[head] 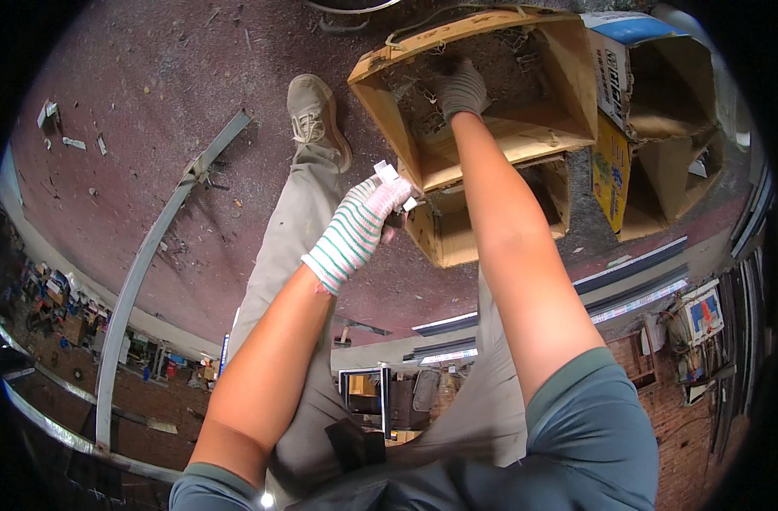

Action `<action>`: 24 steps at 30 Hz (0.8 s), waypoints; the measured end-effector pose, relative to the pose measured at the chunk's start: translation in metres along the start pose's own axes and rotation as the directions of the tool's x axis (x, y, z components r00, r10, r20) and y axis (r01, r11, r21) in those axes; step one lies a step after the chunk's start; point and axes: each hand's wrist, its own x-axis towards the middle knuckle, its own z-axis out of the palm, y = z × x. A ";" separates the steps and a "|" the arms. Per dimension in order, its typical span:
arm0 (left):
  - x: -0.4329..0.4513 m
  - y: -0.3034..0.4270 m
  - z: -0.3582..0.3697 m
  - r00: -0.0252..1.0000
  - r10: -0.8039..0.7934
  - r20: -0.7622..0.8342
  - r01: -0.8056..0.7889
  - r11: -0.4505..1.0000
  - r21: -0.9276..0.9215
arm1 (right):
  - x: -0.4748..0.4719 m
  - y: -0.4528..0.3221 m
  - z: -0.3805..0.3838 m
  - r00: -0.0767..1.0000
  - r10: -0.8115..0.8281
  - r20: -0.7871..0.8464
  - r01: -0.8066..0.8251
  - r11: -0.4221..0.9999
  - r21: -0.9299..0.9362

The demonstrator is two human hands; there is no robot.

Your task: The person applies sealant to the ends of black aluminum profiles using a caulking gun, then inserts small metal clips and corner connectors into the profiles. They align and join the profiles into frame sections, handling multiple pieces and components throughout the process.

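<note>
My left hand (pixel 362 220), in a white knit work glove with green stripes, is closed around small white pieces (pixel 386 172). Their material is not clear, and some stick out on both sides of the fingers. Just right of it stands an open wooden box (pixel 580 83) with dirt and tangled stringy bits on its inner floor. My right hand (pixel 464 92), gloved in the same way, reaches down into this box. Its fingers are lost in shadow, so whether they grip anything is unclear. A second wooden compartment (pixel 456 246) sits on the near side of the box.
Open cardboard cartons (pixel 609 172) stand against the box's right side. A long metal bar (pixel 146 255) rises at the left from a metal frame (pixel 50 418). Dark strips (pixel 631 265) lie on the right of the reddish floor (pixel 172 83). My shoe (pixel 312 115) is left of the box.
</note>
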 end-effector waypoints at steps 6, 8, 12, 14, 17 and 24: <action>-0.001 0.008 0.006 0.998 -0.061 -0.009 0.060 0.997 -0.045 | -0.017 0.019 -0.021 0.865 -0.343 0.366 0.483 0.769 -0.420; -0.002 0.009 0.005 0.999 -0.034 -0.007 0.034 0.999 -0.037 | -0.015 0.022 -0.016 0.791 -0.420 0.446 0.609 0.618 -0.498; -0.004 0.008 -0.001 0.999 -0.046 -0.015 0.046 0.999 -0.011 | 0.001 0.021 -0.002 0.737 -0.361 0.572 0.676 0.426 -0.602; -0.003 0.007 -0.001 1.000 -0.017 0.007 0.018 1.000 -0.023 | 0.003 0.023 -0.004 0.724 -0.383 0.573 0.689 0.428 -0.585; -0.003 0.006 0.003 0.999 -0.034 0.004 0.034 0.998 -0.055 | -0.007 0.031 -0.018 0.738 -0.472 0.483 0.675 0.496 -0.546; 0.010 -0.009 -0.009 1.000 0.003 0.003 -0.003 1.000 0.030 | -0.049 0.032 -0.066 0.915 -0.023 0.402 0.130 0.961 -0.242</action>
